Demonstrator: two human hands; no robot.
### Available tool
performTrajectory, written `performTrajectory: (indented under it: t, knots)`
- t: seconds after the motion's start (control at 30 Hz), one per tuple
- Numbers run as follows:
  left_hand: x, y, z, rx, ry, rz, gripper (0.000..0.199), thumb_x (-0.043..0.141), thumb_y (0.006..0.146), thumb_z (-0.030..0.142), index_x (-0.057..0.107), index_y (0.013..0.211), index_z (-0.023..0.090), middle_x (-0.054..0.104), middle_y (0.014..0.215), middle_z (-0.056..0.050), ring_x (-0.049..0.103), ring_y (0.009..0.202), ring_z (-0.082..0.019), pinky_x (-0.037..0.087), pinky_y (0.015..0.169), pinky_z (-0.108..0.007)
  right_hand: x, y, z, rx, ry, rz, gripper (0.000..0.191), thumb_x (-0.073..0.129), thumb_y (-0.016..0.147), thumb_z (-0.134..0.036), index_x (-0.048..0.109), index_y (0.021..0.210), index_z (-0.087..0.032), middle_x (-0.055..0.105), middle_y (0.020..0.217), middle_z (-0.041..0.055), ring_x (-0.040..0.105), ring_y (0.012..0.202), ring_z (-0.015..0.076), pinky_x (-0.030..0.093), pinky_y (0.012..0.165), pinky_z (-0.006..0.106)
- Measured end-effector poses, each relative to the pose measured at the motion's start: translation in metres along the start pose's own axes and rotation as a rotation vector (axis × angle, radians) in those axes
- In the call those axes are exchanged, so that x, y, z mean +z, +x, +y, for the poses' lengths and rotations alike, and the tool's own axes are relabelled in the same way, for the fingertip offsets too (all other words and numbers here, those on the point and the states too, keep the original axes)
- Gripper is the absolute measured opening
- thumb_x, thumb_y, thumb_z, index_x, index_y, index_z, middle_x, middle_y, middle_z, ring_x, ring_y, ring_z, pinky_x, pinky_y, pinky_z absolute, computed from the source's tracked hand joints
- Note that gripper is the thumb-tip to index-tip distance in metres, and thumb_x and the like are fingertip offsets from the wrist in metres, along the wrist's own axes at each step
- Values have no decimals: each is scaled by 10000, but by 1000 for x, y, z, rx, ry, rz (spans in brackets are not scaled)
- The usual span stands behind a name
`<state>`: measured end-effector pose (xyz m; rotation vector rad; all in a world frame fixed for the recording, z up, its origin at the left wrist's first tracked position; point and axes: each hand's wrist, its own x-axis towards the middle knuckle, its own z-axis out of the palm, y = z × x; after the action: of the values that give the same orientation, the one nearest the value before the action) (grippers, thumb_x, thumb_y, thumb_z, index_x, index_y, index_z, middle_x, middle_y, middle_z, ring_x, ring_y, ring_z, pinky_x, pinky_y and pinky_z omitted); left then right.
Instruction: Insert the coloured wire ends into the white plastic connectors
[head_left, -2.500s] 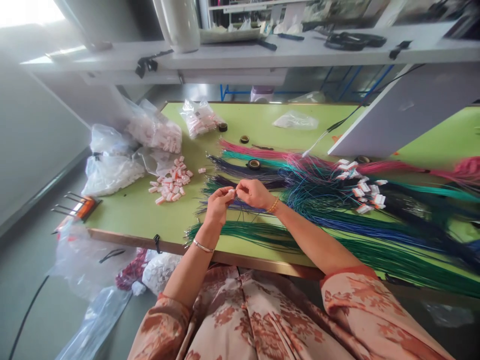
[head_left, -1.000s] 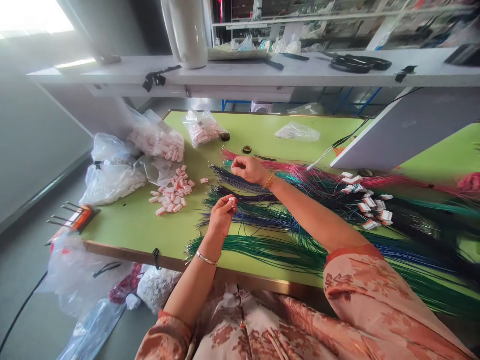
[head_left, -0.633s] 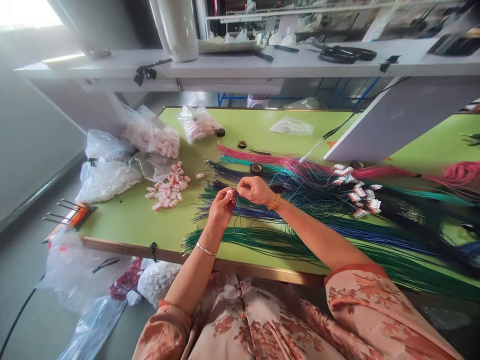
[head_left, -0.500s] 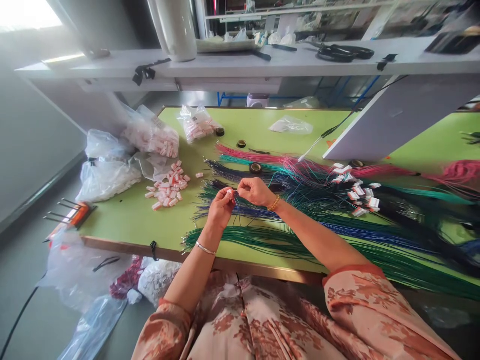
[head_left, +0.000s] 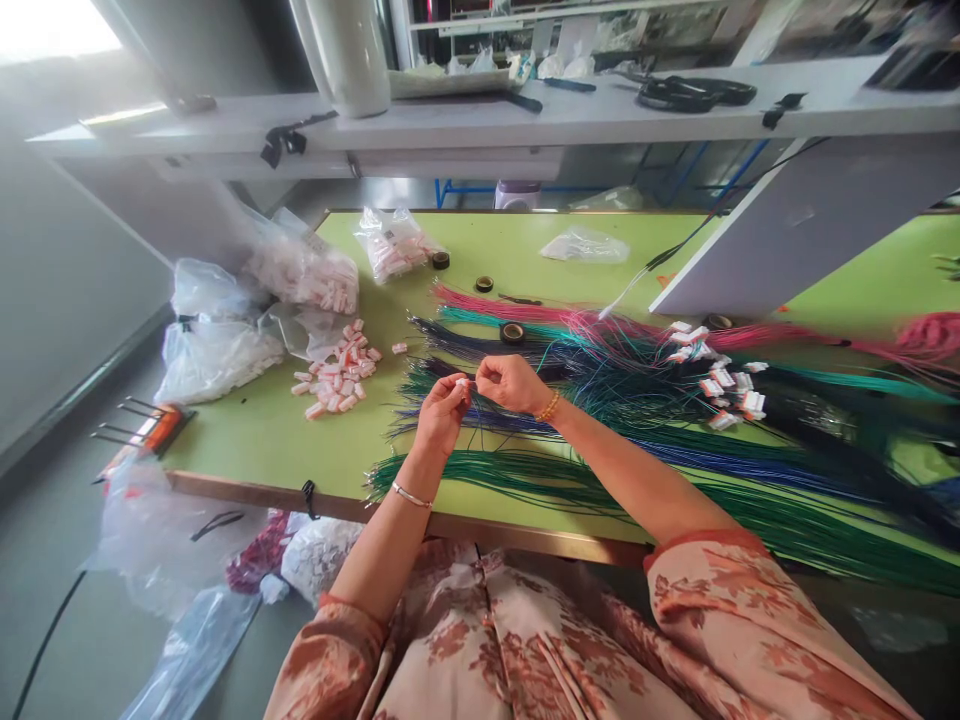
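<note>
One white connector [head_left: 461,384] pinched in left hand [head_left: 441,412], right hand [head_left: 513,384] beside it, fingers narrow, contents hidden.

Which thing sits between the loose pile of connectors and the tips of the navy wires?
In the head view, one stray connector lies on the green table between the loose pile and the navy wires.

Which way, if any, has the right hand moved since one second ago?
Yes, nearer: the right hand went from hiding the nearest tape roll to its near side.
</note>
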<state>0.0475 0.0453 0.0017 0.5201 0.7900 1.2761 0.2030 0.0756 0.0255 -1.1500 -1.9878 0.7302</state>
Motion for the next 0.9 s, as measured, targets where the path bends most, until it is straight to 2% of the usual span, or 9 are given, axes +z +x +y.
performTrajectory:
  t: [0.2, 0.4, 0.57, 0.67, 0.8, 0.87, 0.9]
  knots:
    - [5, -3, -5, 100, 117, 56, 297, 855, 592, 252, 684, 813, 150, 631, 676, 21, 537, 612, -56, 392, 602, -200, 5, -2, 0, -32, 9, 7, 169, 567, 792, -286, 611, 703, -150, 592, 603, -9, 455, 533, 87, 321, 527, 208]
    - [5, 0, -3, 46, 110, 102, 286, 845, 589, 242, 684, 805, 146, 630, 681, 12, 538, 614, -63, 388, 612, -215, 5, -4, -1, -63, -86, -14, 144, 532, 812, -234, 626, 739, -151, 612, 623, 8, 465, 535, 96, 336, 553, 218]
    - [4, -1, -5, 60, 133, 161, 297, 858, 532, 213, 696, 769, 135, 651, 709, 2, 552, 630, -70, 394, 636, -228, 15, -4, -4, -53, -285, 19, 116, 531, 799, -210, 607, 728, -157, 656, 695, 56, 516, 602, 129, 333, 584, 242]
    - [3, -2, -5, 47, 132, 142, 295, 852, 537, 221, 705, 777, 133, 656, 712, -7, 559, 638, -79, 405, 646, -237, 15, -7, -6, -79, -300, 7, 110, 532, 788, -204, 608, 726, -154, 653, 691, 54, 510, 596, 127, 333, 580, 243]
    - [2, 0, -2, 32, 63, 89, 303, 846, 559, 237, 710, 810, 136, 657, 733, -15, 542, 634, -74, 400, 620, -226, -6, 6, 1, -77, -108, -92, 153, 540, 812, -256, 635, 749, -153, 631, 628, 8, 498, 543, 102, 359, 554, 216]
    - [2, 2, -1, 26, 39, 84, 303, 849, 560, 241, 708, 809, 140, 658, 749, -15, 532, 633, -68, 396, 604, -216, -25, 26, 14, -48, -49, -78, 200, 530, 839, -292, 663, 805, -146, 660, 673, 14, 535, 576, 105, 395, 572, 210]
    - [2, 3, 0, 26, 33, 84, 305, 852, 558, 242, 707, 807, 141, 657, 753, -15, 529, 634, -66, 396, 600, -212, -35, 40, 24, -15, -53, -26, 228, 525, 852, -311, 678, 842, -142, 674, 699, 21, 553, 596, 111, 412, 583, 212]
